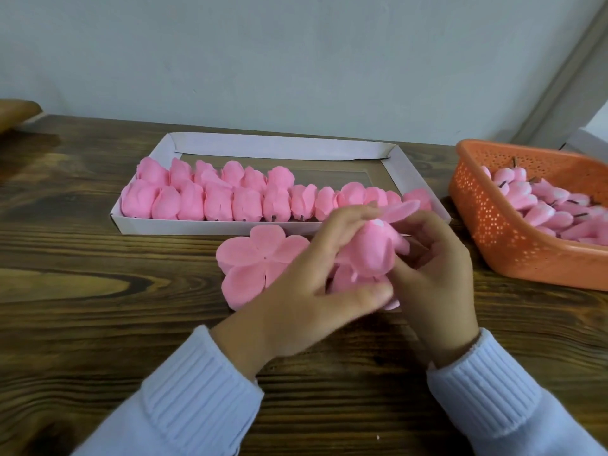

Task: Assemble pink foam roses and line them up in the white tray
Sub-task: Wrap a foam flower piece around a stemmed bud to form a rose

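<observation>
From the head view, the left hand (306, 291) and right hand (434, 274) met over a half-wrapped rose (371, 251), fingers of both curled around it and folding its petals up, just in front of the white tray (184, 225). In the tray, the finished roses (204, 195) filled the near row and began a second at the left; the far part lay bare. Flat petal pieces (256, 261) waited on the table (98, 291), and many buds (543, 205) remained in the orange basket (493, 232), so much work seemed left.
</observation>
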Demonstrator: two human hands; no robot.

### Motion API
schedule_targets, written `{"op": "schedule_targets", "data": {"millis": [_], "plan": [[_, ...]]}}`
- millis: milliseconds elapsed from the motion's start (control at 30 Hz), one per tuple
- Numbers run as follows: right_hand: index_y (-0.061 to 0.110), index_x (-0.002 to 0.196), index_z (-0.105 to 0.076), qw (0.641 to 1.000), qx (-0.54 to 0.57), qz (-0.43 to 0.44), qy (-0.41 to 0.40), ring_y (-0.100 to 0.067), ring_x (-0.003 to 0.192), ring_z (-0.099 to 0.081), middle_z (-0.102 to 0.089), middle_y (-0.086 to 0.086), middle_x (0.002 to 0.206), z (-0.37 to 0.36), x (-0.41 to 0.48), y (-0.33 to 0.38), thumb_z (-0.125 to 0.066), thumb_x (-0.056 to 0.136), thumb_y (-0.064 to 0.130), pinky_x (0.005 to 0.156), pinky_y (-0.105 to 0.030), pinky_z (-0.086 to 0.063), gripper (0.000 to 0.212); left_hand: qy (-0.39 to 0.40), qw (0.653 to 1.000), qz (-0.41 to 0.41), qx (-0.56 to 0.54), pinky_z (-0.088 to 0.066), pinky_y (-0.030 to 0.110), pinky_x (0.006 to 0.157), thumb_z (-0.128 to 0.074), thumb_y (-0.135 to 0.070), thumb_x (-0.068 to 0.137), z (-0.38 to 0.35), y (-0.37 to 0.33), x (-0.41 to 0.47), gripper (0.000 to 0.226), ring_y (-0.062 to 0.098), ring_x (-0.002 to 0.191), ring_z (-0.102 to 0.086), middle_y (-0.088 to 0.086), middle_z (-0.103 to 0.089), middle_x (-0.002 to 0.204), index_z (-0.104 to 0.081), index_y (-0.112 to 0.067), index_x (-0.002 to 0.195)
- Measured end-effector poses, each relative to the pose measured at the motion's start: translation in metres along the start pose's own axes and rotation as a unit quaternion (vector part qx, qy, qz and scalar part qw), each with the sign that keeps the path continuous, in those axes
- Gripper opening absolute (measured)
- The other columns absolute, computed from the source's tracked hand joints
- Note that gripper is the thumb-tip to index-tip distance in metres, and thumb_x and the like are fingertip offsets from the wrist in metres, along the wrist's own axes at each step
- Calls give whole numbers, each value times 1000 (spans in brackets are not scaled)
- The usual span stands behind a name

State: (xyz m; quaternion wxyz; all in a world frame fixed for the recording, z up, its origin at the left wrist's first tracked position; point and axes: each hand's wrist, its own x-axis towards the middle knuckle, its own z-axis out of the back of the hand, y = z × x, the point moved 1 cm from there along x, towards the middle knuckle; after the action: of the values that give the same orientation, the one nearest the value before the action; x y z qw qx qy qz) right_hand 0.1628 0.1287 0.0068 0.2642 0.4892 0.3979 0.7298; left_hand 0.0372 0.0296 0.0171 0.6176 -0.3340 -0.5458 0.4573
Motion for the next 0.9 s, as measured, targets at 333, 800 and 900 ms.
{"op": "schedule_targets", "data": {"millis": [333, 800, 900], "plan": [[6, 88, -77, 861, 431, -226, 145, -14, 74, -71, -75, -7, 84, -2, 2, 7, -72, 61, 10, 60, -22, -56, 27, -220, 964, -134, 59, -38, 41, 109, -47, -24, 95, 2, -7, 7, 42, 17, 130, -49, 1, -57, 133, -32, -23, 134], [-5, 131, -48, 803, 423, -318, 275, -29, 107, -63, -63, -21, 117, -20, -11, 19, -53, 81, -3, 90, -39, -53, 50, -159, 981, -111, 11, -52, 26, 79, -69, -12, 76, -10, -12, 6, 19, 10, 82, -68, -8, -69, 81, -64, -17, 93], [-1, 126, -53, 788, 449, -313, 284, -27, 107, -65, -64, -18, 115, -19, -12, 20, -59, 80, -2, 93, -39, -52, 47, -160, 980, -116, 16, -51, 24, 80, -73, -9, 72, -11, -12, 7, 33, 8, 81, -66, -5, -66, 79, -60, -18, 101]]}}
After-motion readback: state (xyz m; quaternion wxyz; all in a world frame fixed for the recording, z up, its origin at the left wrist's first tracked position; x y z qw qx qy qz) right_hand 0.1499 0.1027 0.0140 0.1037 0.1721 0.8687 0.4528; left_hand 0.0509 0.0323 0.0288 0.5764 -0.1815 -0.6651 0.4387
